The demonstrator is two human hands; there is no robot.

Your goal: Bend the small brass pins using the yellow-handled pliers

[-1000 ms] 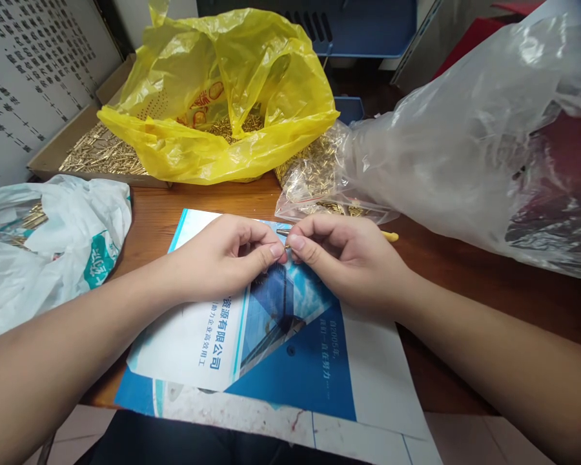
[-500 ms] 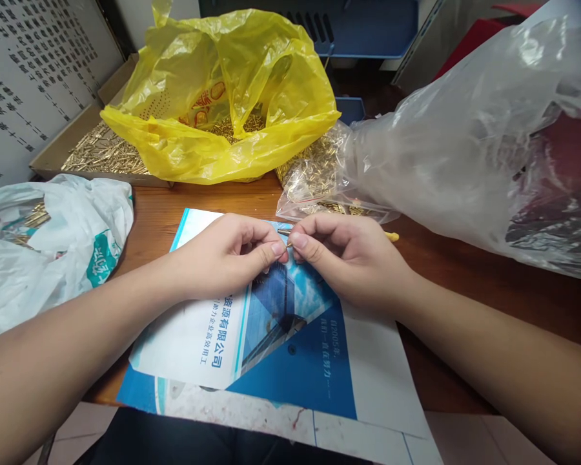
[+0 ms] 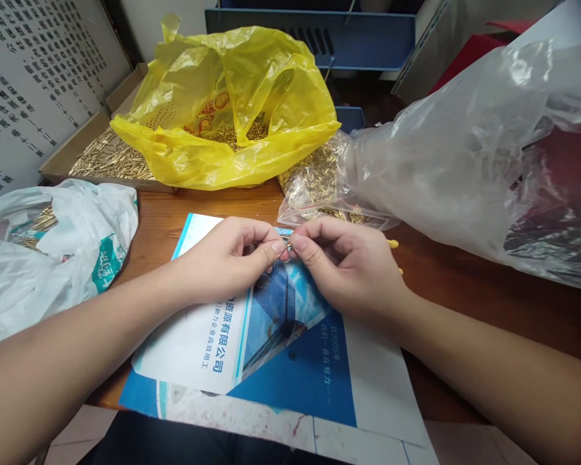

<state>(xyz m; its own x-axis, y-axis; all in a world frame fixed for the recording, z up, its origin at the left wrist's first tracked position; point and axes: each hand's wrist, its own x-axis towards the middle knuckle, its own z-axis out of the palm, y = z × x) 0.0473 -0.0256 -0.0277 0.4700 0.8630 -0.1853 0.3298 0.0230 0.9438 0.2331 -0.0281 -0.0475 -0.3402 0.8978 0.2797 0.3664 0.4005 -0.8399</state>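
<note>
My left hand (image 3: 237, 258) and my right hand (image 3: 353, 265) meet fingertip to fingertip over a blue and white printed sheet (image 3: 314, 381). Each pinches one small brass-coloured pin (image 3: 287, 245) between thumb and forefinger; its ends are mostly covered by the fingers. Behind my right hand lies a tool with yellow handle ends (image 3: 392, 244), largely hidden, so its kind does not show.
A yellow plastic bag (image 3: 213, 161) of small brass parts stands at the back, beside a cardboard box (image 3: 53, 161) of brass pins. Left is a white bag (image 3: 91, 213) with pins. Clear bags (image 3: 436, 161) fill the right, one holding brass pieces (image 3: 314, 174).
The view has shifted slightly, so the bags and sheet sit a little lower. Both hands keep their pinch on the pin; my right hand has turned a little, and a second yellow handle end shows.
</note>
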